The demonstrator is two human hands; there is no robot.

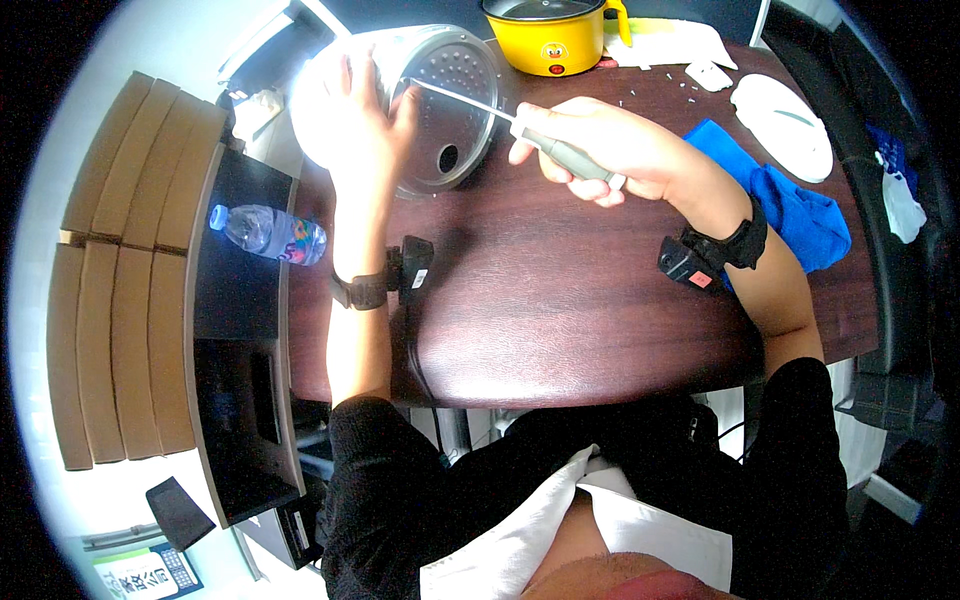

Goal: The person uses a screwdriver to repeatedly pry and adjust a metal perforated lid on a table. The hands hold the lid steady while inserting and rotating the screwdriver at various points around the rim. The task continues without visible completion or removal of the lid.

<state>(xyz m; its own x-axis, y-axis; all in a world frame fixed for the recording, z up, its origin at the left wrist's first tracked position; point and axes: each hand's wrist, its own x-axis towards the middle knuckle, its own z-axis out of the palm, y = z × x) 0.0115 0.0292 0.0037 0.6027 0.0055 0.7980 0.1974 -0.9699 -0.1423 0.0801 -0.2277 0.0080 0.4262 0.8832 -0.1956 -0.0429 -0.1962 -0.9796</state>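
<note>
Table [560, 300] is bearing the appliance [440, 120], tilted, at its far left. Left hand [365, 120] is steadying it, fingers spread; right hand [630, 145] is gripping a screwdriver [562, 152], tip pointing at the base's edge. Work is seemingly proceeding, base looking fitted; screws done or left: cannot tell.

A hand could pass over the table [560, 320] between left forearm [360, 345] and right forearm [785, 290]; farther off, the screwdriver [548, 148] bars the way, with drum [440, 125] left, pot [548, 42] behind, cloth [800, 215] right
</note>
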